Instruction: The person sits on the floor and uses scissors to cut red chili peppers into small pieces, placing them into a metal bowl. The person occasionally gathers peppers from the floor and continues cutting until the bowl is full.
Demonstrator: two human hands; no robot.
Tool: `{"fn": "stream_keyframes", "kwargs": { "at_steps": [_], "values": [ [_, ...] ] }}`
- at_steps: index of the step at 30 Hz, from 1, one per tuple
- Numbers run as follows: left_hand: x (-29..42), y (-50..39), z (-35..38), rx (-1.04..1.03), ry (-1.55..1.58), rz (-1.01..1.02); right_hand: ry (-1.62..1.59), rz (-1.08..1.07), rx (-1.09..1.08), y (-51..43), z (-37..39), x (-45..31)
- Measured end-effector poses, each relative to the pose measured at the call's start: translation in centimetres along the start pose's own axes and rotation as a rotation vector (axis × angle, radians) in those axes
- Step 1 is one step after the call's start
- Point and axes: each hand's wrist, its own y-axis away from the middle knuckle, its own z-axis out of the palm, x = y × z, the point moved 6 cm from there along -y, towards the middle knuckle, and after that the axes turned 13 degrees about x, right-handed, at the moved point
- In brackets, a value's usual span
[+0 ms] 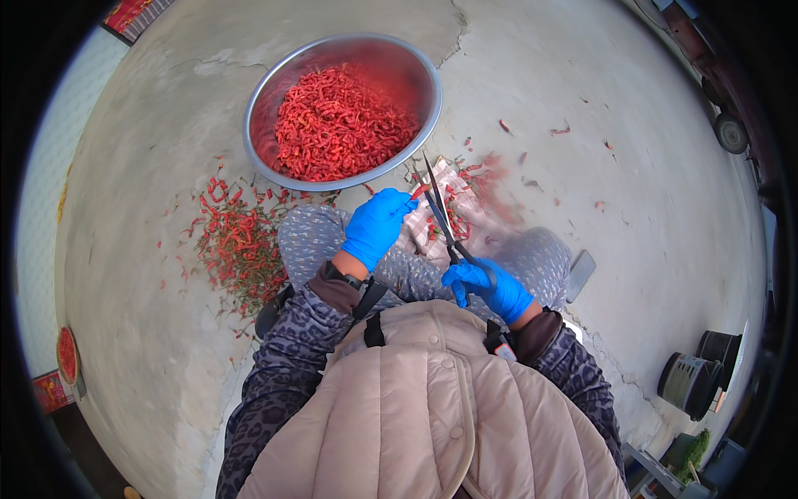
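My left hand (pixel 377 223), in a blue glove, pinches a single red chili pepper (pixel 420 192) that points to the right. Gripped in my gloved right hand (pixel 489 287) is a pair of scissors (pixel 441 215) with dark handles. Its long blades stand slightly apart and point away from me, just right of the pepper; whether they touch it I cannot tell. Below the blades, a pink checked cloth (pixel 416 229) lies across my lap with several red peppers (pixel 460 223) on it. Beyond my hands a large metal basin (pixel 349 186) holds a heap of cut red chilies (pixel 343 125).
A pile of red chilies and green stems (pixel 240 246) lies on the concrete floor (pixel 156 187) at my left. By my right knee is a smartphone (pixel 581 276). Black buckets (pixel 689 383) stand farther right. Loose chilies (pixel 505 126) are scattered ahead, and a smaller chili-filled container (pixel 67 355) sits far left.
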Motion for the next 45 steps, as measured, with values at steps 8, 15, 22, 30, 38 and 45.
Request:
{"fn": "stream_keyframes", "kwargs": {
  "at_steps": [8,15,22,30,38,45],
  "values": [
    [-1.8,0.1,3.1,-0.064,0.059,-0.049,0.141,0.047,0.2,0.5,-0.6,-0.9],
    [-3.5,-2.1,-0.2,-0.034,0.474,-0.424,0.071,0.052,0.319,-0.1,-4.2,0.0],
    [-7.3,-8.3,-9.9,0.294,0.437,-0.622,0.103,0.213,0.661,-1.6,-14.0,0.2],
    [-8.6,-1.5,-7.4,0.3,0.414,-0.557,0.342,0.327,0.556,-5.9,-16.6,1.7],
    [-9.0,2.5,-4.9,0.218,0.35,-0.63,-0.094,0.442,0.538,-11.1,-17.1,5.6],
    [-7.8,2.2,-3.9,0.174,0.359,-0.625,-0.232,0.253,0.498,-9.8,-14.5,4.2]
  ]
}}
